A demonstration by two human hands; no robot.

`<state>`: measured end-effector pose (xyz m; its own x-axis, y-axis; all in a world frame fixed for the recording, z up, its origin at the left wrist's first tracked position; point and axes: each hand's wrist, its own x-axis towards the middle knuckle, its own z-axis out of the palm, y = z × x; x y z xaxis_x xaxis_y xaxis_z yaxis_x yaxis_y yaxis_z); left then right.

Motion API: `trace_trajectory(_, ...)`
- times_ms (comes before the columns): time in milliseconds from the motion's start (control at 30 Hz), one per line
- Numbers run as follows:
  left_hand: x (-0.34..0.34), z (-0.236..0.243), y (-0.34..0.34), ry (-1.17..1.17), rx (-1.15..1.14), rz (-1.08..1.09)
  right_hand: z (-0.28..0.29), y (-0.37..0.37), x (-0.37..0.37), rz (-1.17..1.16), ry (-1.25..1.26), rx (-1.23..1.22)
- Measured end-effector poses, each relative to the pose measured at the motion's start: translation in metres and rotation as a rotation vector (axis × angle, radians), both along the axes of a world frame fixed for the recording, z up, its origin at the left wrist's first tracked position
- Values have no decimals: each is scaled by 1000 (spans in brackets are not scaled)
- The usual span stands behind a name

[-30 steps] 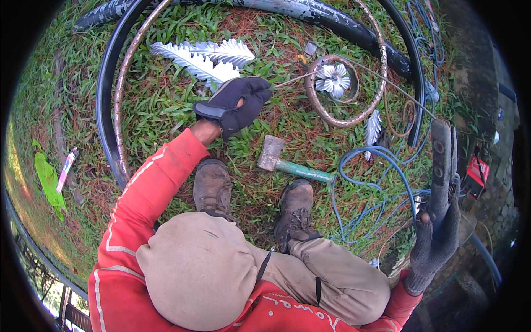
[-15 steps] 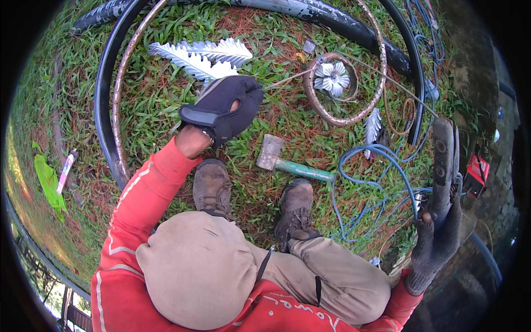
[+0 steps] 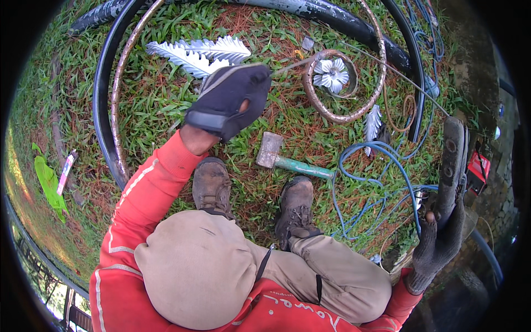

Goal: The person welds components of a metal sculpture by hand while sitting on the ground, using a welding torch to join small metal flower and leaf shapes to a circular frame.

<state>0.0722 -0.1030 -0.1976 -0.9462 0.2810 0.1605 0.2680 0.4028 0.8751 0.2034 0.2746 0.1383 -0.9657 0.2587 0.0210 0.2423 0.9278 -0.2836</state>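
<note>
My left hand (image 3: 229, 99), in a black glove, is closed around a thin metal rod (image 3: 293, 66) that reaches to the coppery scroll (image 3: 315, 105). A silver metal flower (image 3: 332, 76) lies inside the scroll. Beside that hand are silver leaf pieces (image 3: 191, 58). My right hand (image 3: 434, 243), in a grey glove, is closed on a dark clamp-like holder (image 3: 451, 157), from which a long thin rod (image 3: 395, 72) slants up-left over the scroll. A hammer (image 3: 301, 166) with a green handle lies on the grass between the hands, just beyond my boots (image 3: 296, 207).
Black curved metal bars (image 3: 102, 99) and a scuffed dark pipe (image 3: 332, 16) surround the pieces. Blue hoses (image 3: 354, 149) loop on the grass to the right. A red machine (image 3: 477, 171) stands on darker ground at the right. A green leaf-like piece (image 3: 47, 182) lies far left.
My left hand first drew slightly down-left, then rose up and right with its rod. My right hand and holder have shifted a little up and right.
</note>
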Motion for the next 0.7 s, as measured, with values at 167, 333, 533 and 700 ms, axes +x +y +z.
trace_trajectory(167, -7, 5, -10, -28, 44, 81, -3, -4, -2, 107, 0, 111)
trace_trajectory(333, -11, 6, -13, 142, -119, -97, -2, -10, -6, 115, 14, 64)
trace_trajectory(533, -16, 25, -9, -82, -152, 21, -3, -11, -4, 133, -39, 63)
trace_trajectory(700, -5, 22, -8, -171, -101, -37, -4, -12, -5, 134, -62, 25)
